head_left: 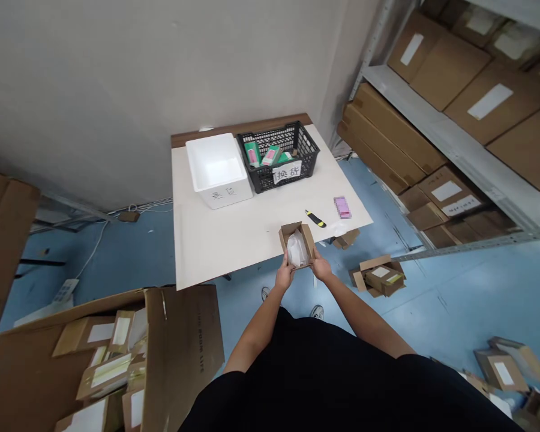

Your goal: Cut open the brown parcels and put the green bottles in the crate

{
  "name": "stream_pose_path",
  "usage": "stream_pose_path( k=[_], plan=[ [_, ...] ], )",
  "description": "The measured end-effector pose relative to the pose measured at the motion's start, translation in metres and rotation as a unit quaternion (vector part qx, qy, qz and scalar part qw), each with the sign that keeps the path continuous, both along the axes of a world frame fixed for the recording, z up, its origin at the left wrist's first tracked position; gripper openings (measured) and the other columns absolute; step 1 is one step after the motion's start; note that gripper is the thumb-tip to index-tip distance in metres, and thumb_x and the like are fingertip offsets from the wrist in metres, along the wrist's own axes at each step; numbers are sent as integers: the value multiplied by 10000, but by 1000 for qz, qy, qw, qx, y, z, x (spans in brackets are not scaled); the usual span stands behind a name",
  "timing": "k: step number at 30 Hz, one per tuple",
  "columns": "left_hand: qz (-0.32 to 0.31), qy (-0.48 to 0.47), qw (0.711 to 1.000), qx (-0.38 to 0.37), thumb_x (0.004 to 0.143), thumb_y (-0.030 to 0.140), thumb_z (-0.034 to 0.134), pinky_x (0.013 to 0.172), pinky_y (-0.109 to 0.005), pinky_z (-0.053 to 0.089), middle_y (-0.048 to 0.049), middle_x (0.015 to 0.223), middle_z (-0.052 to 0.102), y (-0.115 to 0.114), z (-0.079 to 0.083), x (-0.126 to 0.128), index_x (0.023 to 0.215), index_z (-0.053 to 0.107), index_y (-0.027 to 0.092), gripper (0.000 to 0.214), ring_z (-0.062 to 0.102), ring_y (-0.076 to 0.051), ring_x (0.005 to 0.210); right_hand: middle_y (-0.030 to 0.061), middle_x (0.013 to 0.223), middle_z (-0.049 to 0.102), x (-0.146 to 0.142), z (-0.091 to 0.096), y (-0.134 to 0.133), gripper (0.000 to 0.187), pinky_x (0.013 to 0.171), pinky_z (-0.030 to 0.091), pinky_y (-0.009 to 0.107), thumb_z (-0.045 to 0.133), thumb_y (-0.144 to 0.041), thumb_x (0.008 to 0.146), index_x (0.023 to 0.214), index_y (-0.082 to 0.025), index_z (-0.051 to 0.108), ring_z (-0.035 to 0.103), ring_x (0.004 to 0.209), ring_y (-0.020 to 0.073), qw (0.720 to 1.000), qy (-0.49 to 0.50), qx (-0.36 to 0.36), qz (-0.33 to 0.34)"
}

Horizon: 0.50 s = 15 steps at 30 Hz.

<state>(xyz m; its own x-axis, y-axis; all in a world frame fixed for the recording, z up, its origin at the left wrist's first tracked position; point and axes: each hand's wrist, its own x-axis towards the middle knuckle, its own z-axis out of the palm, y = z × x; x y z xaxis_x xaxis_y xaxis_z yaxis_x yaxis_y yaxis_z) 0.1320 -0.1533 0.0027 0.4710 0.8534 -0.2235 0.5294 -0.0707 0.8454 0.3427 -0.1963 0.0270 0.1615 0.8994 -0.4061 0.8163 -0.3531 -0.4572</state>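
A small open cardboard box (297, 242) with white wrapping inside sits at the near edge of the white table (234, 234). My left hand (284, 277) grips its left side, fingers closed on the wall. My right hand (320, 267) grips its right side the same way. A yellow and black utility knife (315, 219) lies just beyond the box. A pink item (342, 207) lies to the right of the knife.
A white foam box (218, 170) and a black basket (279, 155) with green and pink packs stand at the table's back. A big carton (103, 360) of small boxes sits at lower left. Shelves (454, 132) of cartons stand right. Small boxes (380, 277) litter the blue floor.
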Motion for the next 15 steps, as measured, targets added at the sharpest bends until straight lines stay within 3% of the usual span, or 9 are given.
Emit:
stream_pose_path(
  k=[7,12,15],
  plan=[
    [-56,18,998,-8,923,192,668,1110,-541,542,-47,1825,137,-83,-13,107,1011,820,219,178,669,-352,1316,-25,1743,383,99,-6,-99,309,1285,360,455,662,-150,879,1111,-267,829,354,1603,339,998,-5,24,-65],
    [-139,-39,989,8,911,102,668,1182,-509,485,-69,1794,266,-133,-11,198,967,814,208,189,512,-365,1498,18,1777,306,177,3,-183,290,1302,336,456,607,-107,914,1059,-207,838,323,1619,344,987,-39,23,-156],
    [-215,-45,976,3,889,68,667,1199,-541,464,-53,1801,244,-153,-2,251,956,817,213,219,459,-372,1540,36,1795,260,213,10,-234,281,1303,341,459,617,-101,913,1061,-194,836,299,1627,344,970,-45,26,-237]
  ],
)
